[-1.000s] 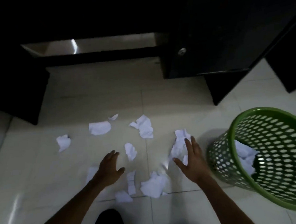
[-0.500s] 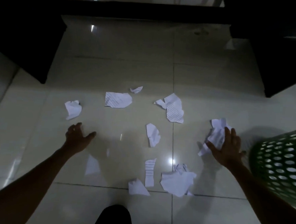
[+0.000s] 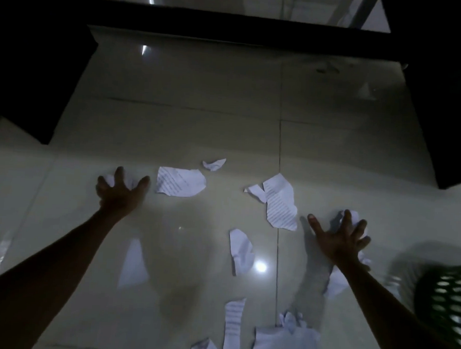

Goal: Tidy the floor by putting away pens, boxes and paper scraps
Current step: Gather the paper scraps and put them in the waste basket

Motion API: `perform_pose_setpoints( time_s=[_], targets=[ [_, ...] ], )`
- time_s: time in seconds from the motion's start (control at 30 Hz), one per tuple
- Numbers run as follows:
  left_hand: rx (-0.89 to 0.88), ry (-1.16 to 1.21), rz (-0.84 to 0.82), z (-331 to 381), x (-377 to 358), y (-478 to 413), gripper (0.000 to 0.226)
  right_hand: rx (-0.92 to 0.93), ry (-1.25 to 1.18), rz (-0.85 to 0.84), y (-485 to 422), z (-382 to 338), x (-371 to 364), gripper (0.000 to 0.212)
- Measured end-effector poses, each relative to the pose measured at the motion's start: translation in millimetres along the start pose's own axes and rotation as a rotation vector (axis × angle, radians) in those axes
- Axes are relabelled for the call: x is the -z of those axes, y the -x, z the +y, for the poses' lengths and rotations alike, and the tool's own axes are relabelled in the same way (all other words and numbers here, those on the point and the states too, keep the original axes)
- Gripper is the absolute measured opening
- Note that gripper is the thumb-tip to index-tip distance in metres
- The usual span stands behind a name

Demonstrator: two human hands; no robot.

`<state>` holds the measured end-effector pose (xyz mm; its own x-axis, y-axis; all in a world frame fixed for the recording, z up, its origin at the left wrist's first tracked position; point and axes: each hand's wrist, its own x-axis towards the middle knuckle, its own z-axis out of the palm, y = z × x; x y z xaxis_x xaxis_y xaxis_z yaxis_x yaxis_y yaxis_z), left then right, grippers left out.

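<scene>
Both hands out low over the tiled floor, fingers spread, neither closed on anything yet

Starting far left: left hand splayed and arched over a crumpled scrap, white showing between the fingers on the far side. Touching or just above it, hard to tell in this dim light.

Just beside that thumb, a flat lined scrap. Slightly farther and right, a small curl.

Moving to centre: a tall lined scrap, long axis running far to near, between the hands but closer to the right one. Nearer in, a curled scrap, then a strip and a white heap at the near edge.

On to right hand, open and spread, fingertips over a second crumpled ball. More paper poking out beside that forearm.

Far right, near corner: green basket, blurred, just beside the right forearm.

Looks like a double grab coming, each ball lying straight ahead of its own palm, so probably only a curl of the fingers needed. Short carry for the right hand, with the basket on that side. Long reach across the whole mess for the left
</scene>
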<state>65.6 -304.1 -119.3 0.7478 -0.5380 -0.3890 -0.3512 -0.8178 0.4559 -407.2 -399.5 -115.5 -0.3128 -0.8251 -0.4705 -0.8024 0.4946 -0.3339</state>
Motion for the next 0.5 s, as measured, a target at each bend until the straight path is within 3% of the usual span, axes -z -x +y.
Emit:
perform_pose_setpoints(
  time_s=[0.13,0.3,0.5],
  targets=[
    [-0.074,-0.076,-0.034,46.7,-45.7,-1.8,0.079,-0.020,0.054,-0.042,-0.4,-16.5,-13.4,0.109],
    [-0.286,-0.260,-0.066,99.2,-87.4,4.1,0.083,-0.026,0.106,0.020,1.2,-18.3,-25.7,0.108],
    [-0.518,-0.373,-0.276,139.9,-120.2,28.9,0.092,-0.052,0.101,0.050,0.3,-18.5,-28.5,0.101]
  ],
)
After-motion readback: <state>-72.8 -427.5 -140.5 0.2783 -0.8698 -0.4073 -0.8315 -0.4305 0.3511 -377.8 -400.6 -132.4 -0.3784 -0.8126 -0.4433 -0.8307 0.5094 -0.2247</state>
